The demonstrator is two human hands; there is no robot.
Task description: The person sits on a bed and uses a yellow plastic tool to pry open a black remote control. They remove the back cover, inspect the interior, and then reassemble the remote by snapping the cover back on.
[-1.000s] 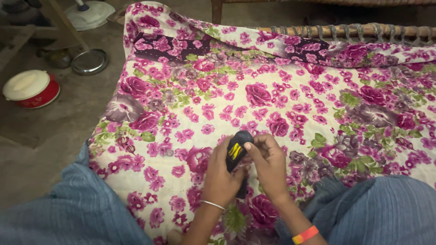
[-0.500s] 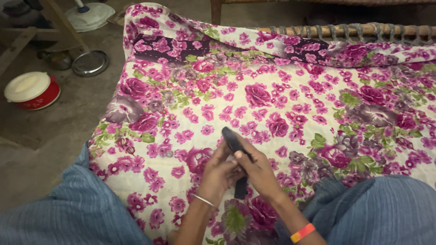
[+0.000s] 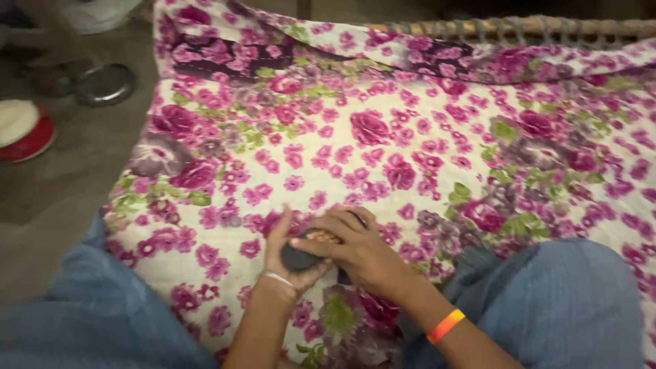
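Observation:
A small dark rounded device (image 3: 298,257) with an orange part showing lies between both my hands, low over a white bedsheet (image 3: 383,137) printed with pink and purple flowers. My left hand (image 3: 287,256) cups it from below, palm up, a thin bangle on the wrist. My right hand (image 3: 352,249) lies over its top, fingers pressed on it, an orange band on the wrist. Most of the device is hidden by my fingers.
My knees in blue cloth (image 3: 553,307) sit on both sides at the bottom. A woven cot edge (image 3: 519,27) runs along the top right. On the floor at the left stand a red bowl with a white lid (image 3: 24,130) and a metal ring (image 3: 102,83).
The device was held upright in both hands a second ago. It has come down flat into my left palm, and my right hand has closed over it. The view shifted slightly.

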